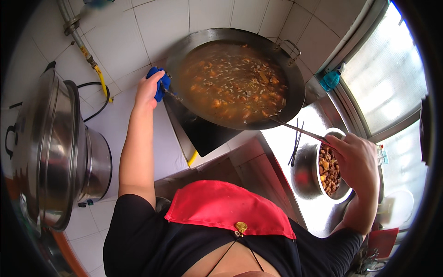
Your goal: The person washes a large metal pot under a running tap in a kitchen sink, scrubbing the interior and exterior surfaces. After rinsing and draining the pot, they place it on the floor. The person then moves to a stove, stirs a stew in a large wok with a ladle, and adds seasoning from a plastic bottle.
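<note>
A large dark metal wok (296, 91) sits on a black glass cooktop (204, 135). Brown broth (228, 79) with many chunks and pale bits fills much of it. My left hand (150, 85) grips the wok's left handle through a blue cloth (162, 85). In my right hand (354, 162) is the metal handle of a utensil (299, 130); its head is hidden in the broth near the wok's front right rim. Below that hand stands a stainless steel pot (304, 173), partly covered by it, holding browned chunks of food (328, 171).
Black chopsticks (296, 143) lie on the steel counter (280, 138) beside the pot. A blue spray bottle (332, 80) stands by the window (380, 69). On the left are a big lidded steel pot (55, 149) and a yellow hose (100, 78) along the tiled wall (162, 31).
</note>
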A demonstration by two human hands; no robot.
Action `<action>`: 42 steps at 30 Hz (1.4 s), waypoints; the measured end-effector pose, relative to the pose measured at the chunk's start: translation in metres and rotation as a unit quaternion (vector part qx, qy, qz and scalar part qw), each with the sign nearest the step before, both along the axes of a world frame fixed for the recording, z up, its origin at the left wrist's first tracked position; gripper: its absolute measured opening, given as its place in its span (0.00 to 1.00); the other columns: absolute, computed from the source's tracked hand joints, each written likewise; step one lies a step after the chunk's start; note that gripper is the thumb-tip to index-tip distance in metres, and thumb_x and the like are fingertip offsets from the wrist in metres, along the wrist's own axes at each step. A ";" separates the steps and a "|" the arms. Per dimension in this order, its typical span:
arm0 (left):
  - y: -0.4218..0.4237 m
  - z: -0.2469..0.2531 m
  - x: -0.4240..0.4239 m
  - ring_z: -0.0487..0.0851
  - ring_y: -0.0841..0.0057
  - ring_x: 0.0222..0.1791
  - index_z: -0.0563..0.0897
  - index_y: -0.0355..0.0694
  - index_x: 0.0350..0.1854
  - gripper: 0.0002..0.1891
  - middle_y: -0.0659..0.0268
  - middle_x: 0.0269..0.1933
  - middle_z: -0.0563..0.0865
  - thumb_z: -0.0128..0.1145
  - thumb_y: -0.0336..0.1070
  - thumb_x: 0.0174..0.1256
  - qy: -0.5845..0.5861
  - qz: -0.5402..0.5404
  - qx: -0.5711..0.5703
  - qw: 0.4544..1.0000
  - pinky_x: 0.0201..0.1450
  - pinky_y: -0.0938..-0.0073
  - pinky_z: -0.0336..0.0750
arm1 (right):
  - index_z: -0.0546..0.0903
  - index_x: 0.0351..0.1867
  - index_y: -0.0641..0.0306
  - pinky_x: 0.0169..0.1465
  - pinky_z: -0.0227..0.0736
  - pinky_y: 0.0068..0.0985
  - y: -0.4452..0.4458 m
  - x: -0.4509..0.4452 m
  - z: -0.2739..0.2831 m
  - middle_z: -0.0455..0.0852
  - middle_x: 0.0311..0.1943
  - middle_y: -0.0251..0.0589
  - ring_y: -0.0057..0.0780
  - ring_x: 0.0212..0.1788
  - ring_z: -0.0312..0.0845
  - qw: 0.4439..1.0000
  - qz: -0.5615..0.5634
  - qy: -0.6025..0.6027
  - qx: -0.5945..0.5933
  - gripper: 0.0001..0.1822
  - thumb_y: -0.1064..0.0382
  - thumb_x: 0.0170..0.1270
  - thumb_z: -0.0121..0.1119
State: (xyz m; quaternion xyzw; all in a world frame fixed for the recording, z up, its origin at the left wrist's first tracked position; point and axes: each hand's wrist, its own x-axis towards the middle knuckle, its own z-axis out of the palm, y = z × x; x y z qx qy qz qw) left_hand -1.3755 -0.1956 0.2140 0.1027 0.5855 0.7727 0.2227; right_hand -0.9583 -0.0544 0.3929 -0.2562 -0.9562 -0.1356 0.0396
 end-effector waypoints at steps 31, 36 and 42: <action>0.007 0.001 0.001 0.74 0.82 0.26 0.76 0.37 0.32 0.10 0.69 0.28 0.78 0.58 0.39 0.56 0.035 0.040 -0.101 0.993 0.27 0.78 0.67 | 0.78 0.42 0.64 0.40 0.77 0.36 0.114 -0.225 -0.158 0.83 0.36 0.49 0.44 0.40 0.81 0.998 -0.025 -0.036 -0.048 0.11 0.66 0.58 0.49; 0.007 0.005 0.002 0.75 0.81 0.23 0.76 0.38 0.31 0.10 0.69 0.25 0.78 0.58 0.39 0.57 0.036 0.027 -0.116 0.992 0.25 0.77 0.68 | 0.81 0.36 0.61 0.44 0.75 0.35 0.116 -0.197 -0.135 0.83 0.37 0.46 0.42 0.44 0.79 0.993 -0.004 -0.068 -0.091 0.10 0.66 0.53 0.52; 0.012 0.002 -0.001 0.76 0.82 0.21 0.78 0.41 0.29 0.08 0.70 0.24 0.79 0.58 0.39 0.57 0.028 0.037 -0.073 0.996 0.21 0.80 0.67 | 0.81 0.40 0.59 0.46 0.72 0.36 0.124 -0.157 -0.113 0.82 0.36 0.46 0.44 0.44 0.77 0.985 0.050 -0.109 -0.120 0.13 0.66 0.52 0.53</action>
